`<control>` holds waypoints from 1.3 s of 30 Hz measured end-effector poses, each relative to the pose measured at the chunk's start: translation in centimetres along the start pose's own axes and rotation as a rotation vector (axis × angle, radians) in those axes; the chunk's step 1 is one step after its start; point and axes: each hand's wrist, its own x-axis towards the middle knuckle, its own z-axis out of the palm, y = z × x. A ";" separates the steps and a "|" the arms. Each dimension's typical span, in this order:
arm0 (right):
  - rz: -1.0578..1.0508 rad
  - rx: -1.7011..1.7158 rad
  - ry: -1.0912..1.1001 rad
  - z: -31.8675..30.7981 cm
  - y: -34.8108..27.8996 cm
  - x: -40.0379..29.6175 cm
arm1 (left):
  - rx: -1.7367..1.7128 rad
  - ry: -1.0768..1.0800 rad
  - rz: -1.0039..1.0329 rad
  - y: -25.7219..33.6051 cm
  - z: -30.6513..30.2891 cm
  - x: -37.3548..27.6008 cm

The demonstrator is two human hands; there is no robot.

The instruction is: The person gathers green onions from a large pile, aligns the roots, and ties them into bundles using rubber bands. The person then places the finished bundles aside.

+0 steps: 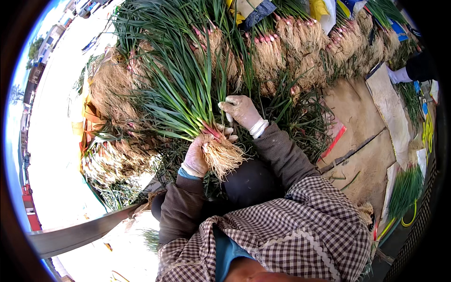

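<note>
My left hand point(198, 155), in a pale soiled glove, grips a bunch of green garlic plants point(208, 120) around the reddish stems, just above the roots. The long green leaves fan out up and to the left, and the tangled pale roots point(225, 155) hang over my dark-clad knee. My right hand point(241, 111), gloved too, is just right of the bunch, thumb and fingers pinched together at a green leaf beside it. Heaped plants with pink bulbs and dry roots point(267, 56) lie beyond both hands.
Loose green leaves point(299, 130) lie right of my hands. Flattened cardboard point(359, 116) covers the ground at the right, near another bunch point(405, 190) and yellow cord point(427, 130). A metal bar point(84, 229) crosses the lower left. Another person's gloved hand point(398, 75) shows at the far right.
</note>
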 end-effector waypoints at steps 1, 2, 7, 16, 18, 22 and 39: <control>-0.103 -0.142 0.154 1.0 0.5 -0.4 | -0.009 0.022 0.001 -0.1 -0.2 -0.2; -0.268 -0.430 0.226 1.2 1.2 -0.5 | -0.008 0.044 0.018 -0.2 -0.3 -0.4; -0.597 -0.759 0.271 1.6 1.9 -2.9 | -0.115 0.087 0.057 0.0 -1.4 -0.9; 0.361 -1.083 0.070 -7.9 2.8 -2.1 | -0.031 -0.058 0.120 0.5 0.2 -1.3; 0.336 -1.125 0.078 -6.8 2.5 1.3 | -0.036 -0.063 0.066 0.0 -0.5 -0.7; 0.332 -1.045 0.222 -7.2 5.9 5.1 | -0.024 -0.093 0.069 0.0 0.0 -1.2; -0.774 -0.752 0.200 0.9 0.3 -3.3 | -0.075 0.143 -0.089 -1.5 0.0 -2.4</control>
